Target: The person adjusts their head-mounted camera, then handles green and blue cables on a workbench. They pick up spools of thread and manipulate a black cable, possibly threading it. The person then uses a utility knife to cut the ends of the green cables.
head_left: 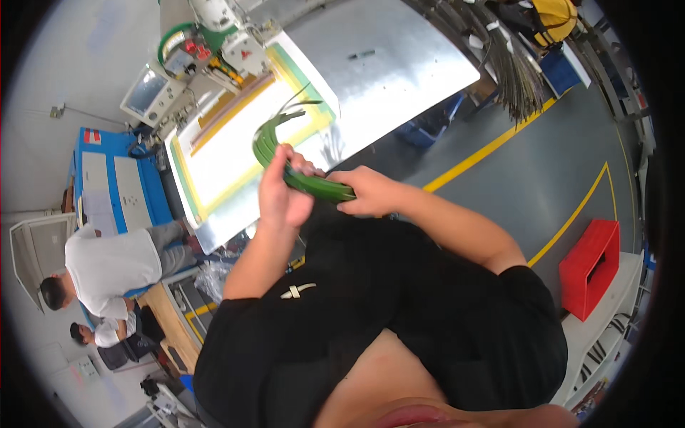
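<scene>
A curved bundle of long, thin green strips (319,187) is held in front of my chest, at the near edge of the metal worktable. My left hand (284,191) is closed round the middle of the bundle, its thumb along the strips. Gripped between the fingers and thumb of my right hand (367,190) is the bundle's right end. Beyond my left hand the strips bend up and fan out into loose ends over the white work area (242,153). What the strips are made of I cannot tell.
A machine (232,50) with a screen (148,91) stands over the table's far left. Hanging dark strips (515,82) are at the upper right, a red crate (589,269) at the right. Two people work at the left, one in a white shirt (114,264).
</scene>
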